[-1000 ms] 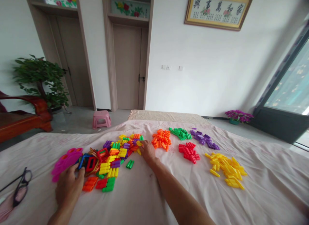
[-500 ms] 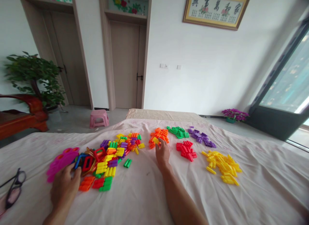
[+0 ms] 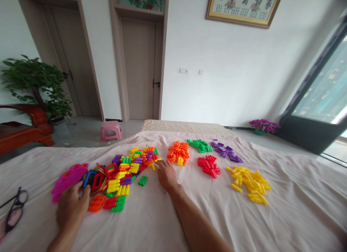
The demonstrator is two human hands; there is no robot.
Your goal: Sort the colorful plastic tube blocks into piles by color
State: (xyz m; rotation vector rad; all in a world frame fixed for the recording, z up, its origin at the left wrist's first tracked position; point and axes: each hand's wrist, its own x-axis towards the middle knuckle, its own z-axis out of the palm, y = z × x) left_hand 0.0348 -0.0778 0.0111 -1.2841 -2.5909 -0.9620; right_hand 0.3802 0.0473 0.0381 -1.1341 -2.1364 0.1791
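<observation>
My left hand (image 3: 72, 201) lies at the left side of a mixed pile of coloured plastic building blocks (image 3: 134, 168), thumb and fingers apart. Its fingertips are against a blue plastic frame piece (image 3: 87, 178), beside a magenta piece with a scalloped edge (image 3: 66, 179). My right hand (image 3: 166, 175) is at the pile's right edge with fingers stretched out. Its fingertips reach a yellow block (image 3: 157, 160), which they partly cover. A yellow block (image 3: 180, 161) lies at the front of the orange block heap (image 3: 177, 150).
Separate heaps of green (image 3: 200, 146), red (image 3: 208, 166), purple (image 3: 226, 152) and yellow blocks (image 3: 251, 183) lie to the right on the pale cloth (image 3: 168, 223). Glasses (image 3: 16, 208) rest at the far left. A pink stool (image 3: 111, 130) stands on the floor beyond.
My right hand has moved left from the orange heap to the mixed pile, leaving a yellow block at the orange heap. My left hand has stayed nearly still. The view has tilted slightly down.
</observation>
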